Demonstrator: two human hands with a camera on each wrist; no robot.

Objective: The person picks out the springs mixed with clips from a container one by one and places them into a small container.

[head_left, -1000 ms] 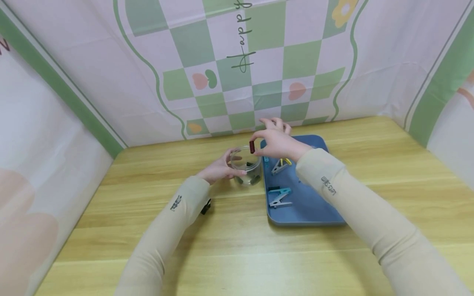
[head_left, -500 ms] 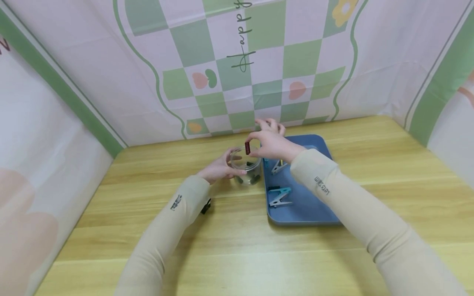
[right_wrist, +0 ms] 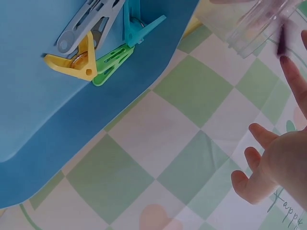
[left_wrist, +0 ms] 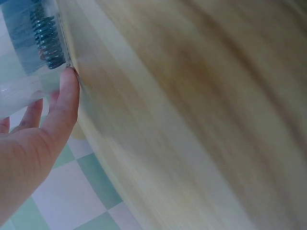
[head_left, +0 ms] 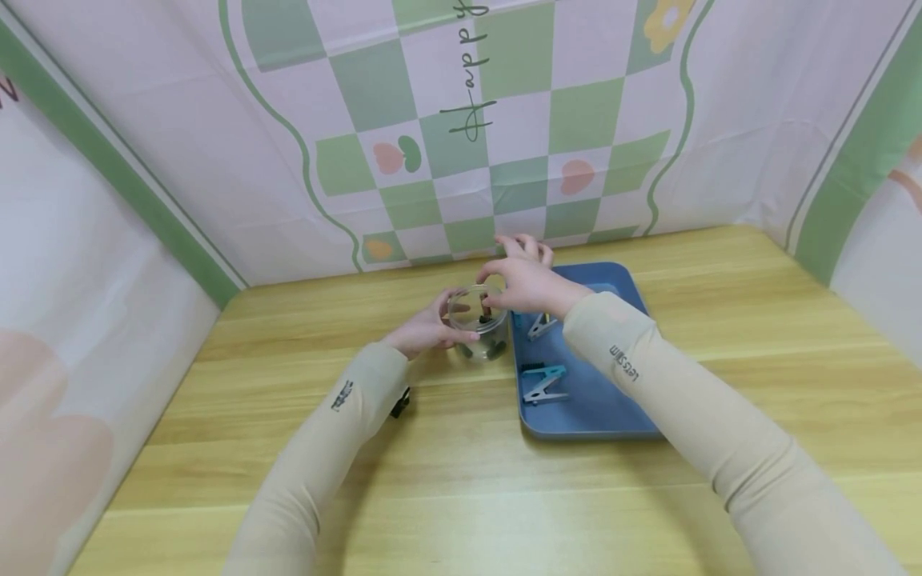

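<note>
The left hand (head_left: 425, 330) curls around the side of a clear jar (head_left: 479, 324) standing on the bench (head_left: 461, 464), while the right hand (head_left: 529, 282) pinches a small dark red spring (head_left: 487, 304) at the jar's mouth, its other fingers spread. More springs lie in the jar's bottom. Just right of the jar, a blue tray (head_left: 598, 400) holds coloured clothes pegs (head_left: 544, 382).

The right hand (right_wrist: 280, 167) sits at the lower right, fingers spread, one fingertip reaching up beside a clear jar (right_wrist: 256, 21) at the top right (a dark, blurred piece shows there). On the blue tray (right_wrist: 43, 129), near its upper edge, lie yellow (right_wrist: 79, 62), green (right_wrist: 112, 64), grey (right_wrist: 86, 24) and turquoise (right_wrist: 136, 26) clothes pegs, bunched together.
</note>
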